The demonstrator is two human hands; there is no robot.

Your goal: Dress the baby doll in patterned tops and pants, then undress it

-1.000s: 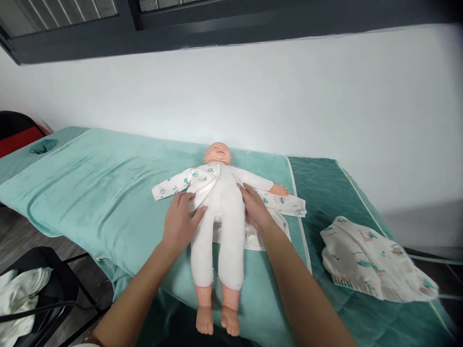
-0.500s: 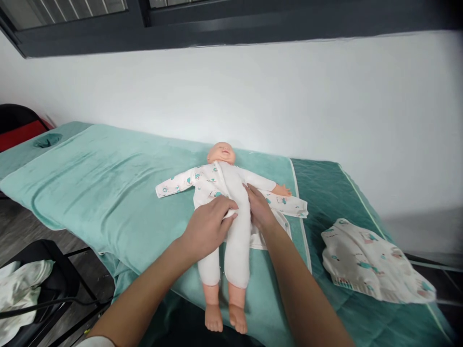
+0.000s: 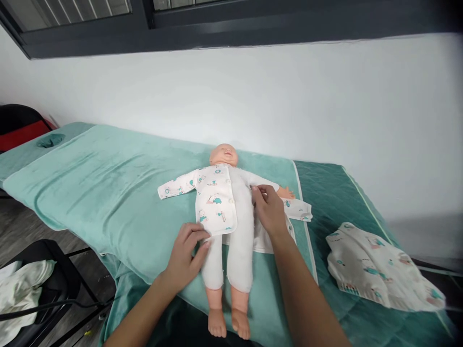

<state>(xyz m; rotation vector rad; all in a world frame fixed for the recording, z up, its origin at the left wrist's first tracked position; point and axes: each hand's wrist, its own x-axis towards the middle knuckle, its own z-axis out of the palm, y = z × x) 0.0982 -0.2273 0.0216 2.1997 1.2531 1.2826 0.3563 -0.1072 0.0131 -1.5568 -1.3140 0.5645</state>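
A doll [image 3: 243,212] lies on the green surface [image 3: 126,193], head toward 12 o'clock; left hand [image 3: 185,258] at its 8, grip parted by the shirt's [image 3: 215,200] hem; right hand [image 3: 270,208] at 2, grip impossible to tell.

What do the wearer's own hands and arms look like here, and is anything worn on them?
Both the left hand and the right hand are bare, with no gloves and no rings that I can make out. The left forearm and right forearm show no sleeve, watch, bracelet or cable as far as the frame reaches.
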